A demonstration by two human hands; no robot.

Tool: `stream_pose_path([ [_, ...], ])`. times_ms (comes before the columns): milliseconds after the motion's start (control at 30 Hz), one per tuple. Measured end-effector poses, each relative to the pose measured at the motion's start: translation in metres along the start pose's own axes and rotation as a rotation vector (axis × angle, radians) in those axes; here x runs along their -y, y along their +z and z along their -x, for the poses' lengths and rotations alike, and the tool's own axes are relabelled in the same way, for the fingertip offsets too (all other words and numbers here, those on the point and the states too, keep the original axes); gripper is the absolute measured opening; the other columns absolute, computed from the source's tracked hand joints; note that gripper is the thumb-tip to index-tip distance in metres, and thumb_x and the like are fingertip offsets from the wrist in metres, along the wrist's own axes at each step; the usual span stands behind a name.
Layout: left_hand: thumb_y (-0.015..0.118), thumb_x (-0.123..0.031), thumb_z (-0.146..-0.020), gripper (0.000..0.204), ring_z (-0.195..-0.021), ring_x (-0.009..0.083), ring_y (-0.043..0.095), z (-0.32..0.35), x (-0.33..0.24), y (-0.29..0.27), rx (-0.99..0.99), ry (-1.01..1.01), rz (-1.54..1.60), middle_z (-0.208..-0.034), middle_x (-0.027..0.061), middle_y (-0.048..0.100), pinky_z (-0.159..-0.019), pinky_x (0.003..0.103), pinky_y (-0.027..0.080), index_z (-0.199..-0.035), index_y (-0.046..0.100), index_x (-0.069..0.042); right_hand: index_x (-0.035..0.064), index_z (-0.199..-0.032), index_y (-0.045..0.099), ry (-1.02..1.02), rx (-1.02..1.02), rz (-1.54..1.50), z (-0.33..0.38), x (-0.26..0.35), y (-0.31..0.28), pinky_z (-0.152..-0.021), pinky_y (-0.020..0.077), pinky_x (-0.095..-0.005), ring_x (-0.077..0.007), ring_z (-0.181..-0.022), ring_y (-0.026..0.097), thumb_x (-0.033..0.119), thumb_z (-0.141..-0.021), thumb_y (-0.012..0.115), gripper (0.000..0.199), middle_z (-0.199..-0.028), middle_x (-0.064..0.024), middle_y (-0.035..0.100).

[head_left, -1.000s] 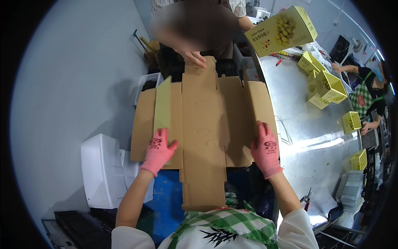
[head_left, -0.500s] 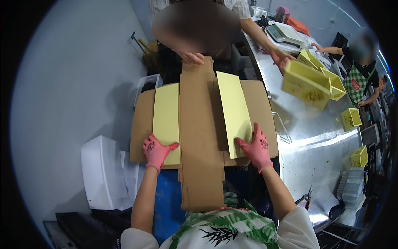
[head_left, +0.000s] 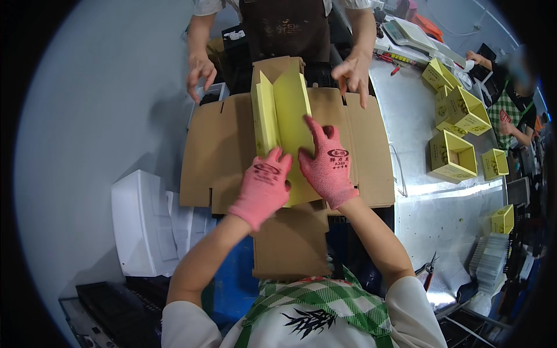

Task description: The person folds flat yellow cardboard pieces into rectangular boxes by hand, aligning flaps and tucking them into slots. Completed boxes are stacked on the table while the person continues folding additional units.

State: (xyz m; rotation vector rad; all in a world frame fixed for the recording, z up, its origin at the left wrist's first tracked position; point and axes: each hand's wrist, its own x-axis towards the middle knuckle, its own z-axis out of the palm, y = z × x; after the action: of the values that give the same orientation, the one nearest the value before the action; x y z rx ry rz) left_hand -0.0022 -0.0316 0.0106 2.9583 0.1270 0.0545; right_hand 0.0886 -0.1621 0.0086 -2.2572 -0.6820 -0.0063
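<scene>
A flat brown cardboard sheet [head_left: 223, 151] lies in front of me. Its two yellow-faced flaps [head_left: 287, 113] are folded in over the middle strip. My left hand [head_left: 264, 185], in a pink glove, presses on the near end of the left flap. My right hand [head_left: 326, 165], also pink-gloved, lies flat on the right flap with fingers spread. Across from me a person in a dark apron [head_left: 284, 26] stands at the sheet's far end, one hand [head_left: 354, 75] touching the cardboard and the other hand [head_left: 200, 72] hanging beside it.
Several open yellow boxes [head_left: 452, 153] stand on the shiny metal table [head_left: 429, 214] to my right, where another person in a checked shirt [head_left: 513, 110] works. A white plastic container [head_left: 139, 223] sits low at my left. A scale [head_left: 409, 35] stands at the back.
Both my hands have moved inward from the sheet's outer edges, folding the yellow flaps over the centre. The person opposite has set down a yellow box and put a hand on the cardboard.
</scene>
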Motion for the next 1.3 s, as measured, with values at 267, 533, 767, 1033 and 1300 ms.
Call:
stream_pose_path([
  [267,0.089,-0.032,-0.053,0.074,-0.129,0.0382,0.035,0.029,0.087,-0.049,0.449,0.349,0.494,-0.142,0.0188,0.028,-0.104,0.043,0.038,-0.115,0.058,-0.008,0.0104,-0.115,0.056,-0.696,0.588,-0.128,0.001,-0.047,-0.066,-0.093,0.0435,-0.0414,-0.0357,-0.114,0.049,0.002,-0.073,0.062,0.043,-0.141,-0.0151,0.039],
  [533,0.081,-0.026,-0.06,0.036,-0.08,0.0246,0.059,0.034,0.099,0.0,-0.172,0.126,0.269,-0.089,0.0068,0.058,-0.068,0.035,0.05,-0.089,0.069,-0.009,0.0154,-0.098,0.057,-0.924,0.526,0.341,-0.006,-0.063,-0.064,-0.08,0.045,-0.039,-0.0266,-0.097,0.051,0.046,-0.06,0.077,0.053,-0.117,-0.002,0.051],
  [767,0.075,-0.023,-0.066,0.055,-0.075,0.0238,0.057,-0.006,0.016,0.006,-0.173,0.041,0.053,-0.081,0.0043,0.052,-0.067,0.037,0.05,-0.12,0.061,-0.017,0.0148,-0.06,0.051,-0.636,-0.07,0.171,-0.017,-0.053,-0.014,-0.057,0.0381,-0.0342,-0.0205,-0.061,0.046,0.051,-0.059,0.077,0.045,-0.064,0.0026,0.048],
  [1033,0.078,-0.049,-0.058,0.056,-0.073,0.0218,0.06,-0.013,0.018,0.017,-0.227,-0.008,-0.059,-0.084,-0.0007,0.06,-0.062,0.035,0.05,-0.104,0.067,-0.018,0.0163,-0.1,0.063,-0.512,0.183,0.102,-0.004,-0.03,-0.017,-0.081,0.0419,-0.042,-0.0272,-0.093,0.054,0.035,-0.081,0.065,0.027,-0.102,-0.0064,0.057],
  [1300,0.079,-0.049,-0.052,0.045,-0.06,0.0189,0.054,-0.001,0.009,0.026,-0.383,0.078,-0.148,-0.071,-0.0039,0.054,-0.054,0.031,0.046,-0.08,0.063,-0.018,0.0234,-0.12,0.056,-0.94,0.516,0.264,0.101,-0.103,-0.034,-0.1,0.042,-0.0473,-0.0295,-0.118,0.048,0.013,-0.069,0.063,0.053,-0.132,-0.0102,0.046],
])
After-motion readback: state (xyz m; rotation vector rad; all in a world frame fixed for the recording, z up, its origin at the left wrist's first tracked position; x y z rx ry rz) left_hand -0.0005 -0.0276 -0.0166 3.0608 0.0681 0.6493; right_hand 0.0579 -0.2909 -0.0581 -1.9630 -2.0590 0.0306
